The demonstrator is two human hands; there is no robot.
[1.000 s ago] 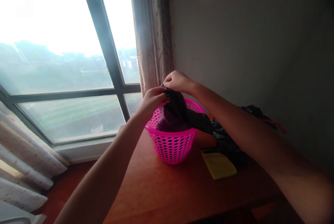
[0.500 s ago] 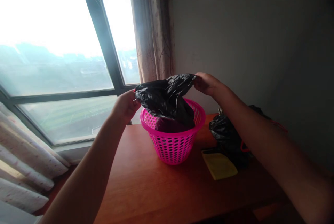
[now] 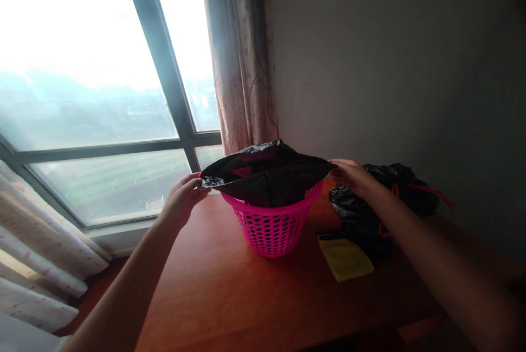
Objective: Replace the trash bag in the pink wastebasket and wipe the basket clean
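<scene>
A pink perforated plastic basket (image 3: pixel 271 229) stands on a reddish wooden table (image 3: pixel 255 297). A black plastic bag (image 3: pixel 265 168) is stretched wide over the basket's mouth and hangs down inside it. My left hand (image 3: pixel 183 196) pinches the bag's left edge, out beyond the basket's rim. My right hand (image 3: pixel 351 174) grips the bag's right edge, level with the rim on that side. The bag's far edge rises a little above the rim.
A bundle of black bags with red drawstrings (image 3: pixel 382 198) lies on the table to the right, against the wall. A yellow cloth (image 3: pixel 345 258) lies in front of it. A window (image 3: pixel 94 89) and curtain (image 3: pixel 242 67) are behind the basket.
My hands have drawn apart and come down, spreading the bunched bag from a tight gather above the basket into a wide opening across the rim.
</scene>
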